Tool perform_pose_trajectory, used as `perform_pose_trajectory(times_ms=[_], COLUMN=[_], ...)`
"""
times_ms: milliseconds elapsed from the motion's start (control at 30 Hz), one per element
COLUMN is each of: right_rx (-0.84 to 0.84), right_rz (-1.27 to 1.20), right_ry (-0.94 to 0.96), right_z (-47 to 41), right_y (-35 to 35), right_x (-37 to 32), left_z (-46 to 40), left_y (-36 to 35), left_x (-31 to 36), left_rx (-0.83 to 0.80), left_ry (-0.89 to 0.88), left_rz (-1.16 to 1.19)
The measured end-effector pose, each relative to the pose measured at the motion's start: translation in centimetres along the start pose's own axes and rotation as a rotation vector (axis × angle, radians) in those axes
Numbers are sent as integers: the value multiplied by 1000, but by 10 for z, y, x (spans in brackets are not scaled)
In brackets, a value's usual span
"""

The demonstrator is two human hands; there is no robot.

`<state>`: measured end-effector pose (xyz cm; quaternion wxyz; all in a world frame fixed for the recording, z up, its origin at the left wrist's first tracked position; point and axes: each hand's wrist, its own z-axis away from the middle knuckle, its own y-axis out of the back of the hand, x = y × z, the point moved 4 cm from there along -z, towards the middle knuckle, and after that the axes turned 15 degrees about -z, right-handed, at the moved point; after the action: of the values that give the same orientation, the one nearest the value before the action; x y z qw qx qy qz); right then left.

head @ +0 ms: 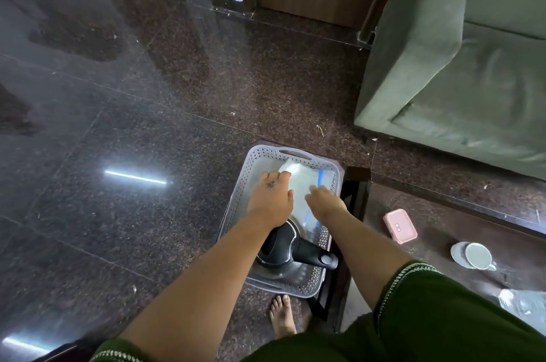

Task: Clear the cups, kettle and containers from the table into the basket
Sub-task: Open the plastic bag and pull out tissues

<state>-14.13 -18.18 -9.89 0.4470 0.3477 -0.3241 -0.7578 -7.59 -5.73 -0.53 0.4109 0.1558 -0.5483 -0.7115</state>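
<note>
A grey perforated basket stands on the dark floor just left of the glass table. Inside it, a black and steel kettle lies at the near end and a clear container with a white lid and blue clips fills the far end. My left hand rests on the container's left side and my right hand on its right side, both holding it low in the basket. On the table sit a pink lidded container, a white cup on a saucer and a clear glass item.
The dark glass table runs along the right with its black frame against the basket. A green sofa stands behind it. My bare foot is on the floor just in front of the basket. A wooden door is at the back.
</note>
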Motion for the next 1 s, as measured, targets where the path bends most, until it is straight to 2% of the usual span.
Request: perform_pose_trajectory(times_ms=[133, 333, 500, 567, 633, 767, 800, 867, 1000], right_rx=[131, 379, 575, 592, 627, 728, 756, 768, 620], right_rz=[-193, -468, -715, -774, -896, -1481, -1549, -1509, -1596], right_ry=[-27, 47, 113, 153, 56, -226, -266, -305, -197], right_z=[25, 74, 123, 143, 157, 170, 173, 181, 190], right_y=[44, 107, 155, 168, 177, 175, 175, 178, 173], right_x=[-4, -3, -6, -11, -14, -16, -13, -5, -3], left_z=[3, 1, 11, 20, 30, 44, 46, 49, 57], left_y=[7, 27, 58, 71, 83, 98, 100, 102, 100], left_x=[5, 38, 66, 76, 86, 96, 96, 98, 112], left_rx=[19, -66, 19, 85, 163, 235, 235, 221, 116], left_ry=[46, 54, 59, 72, 81, 96, 113, 154, 137], left_rz=[33, 117, 273, 358, 443, 657, 711, 791, 1028])
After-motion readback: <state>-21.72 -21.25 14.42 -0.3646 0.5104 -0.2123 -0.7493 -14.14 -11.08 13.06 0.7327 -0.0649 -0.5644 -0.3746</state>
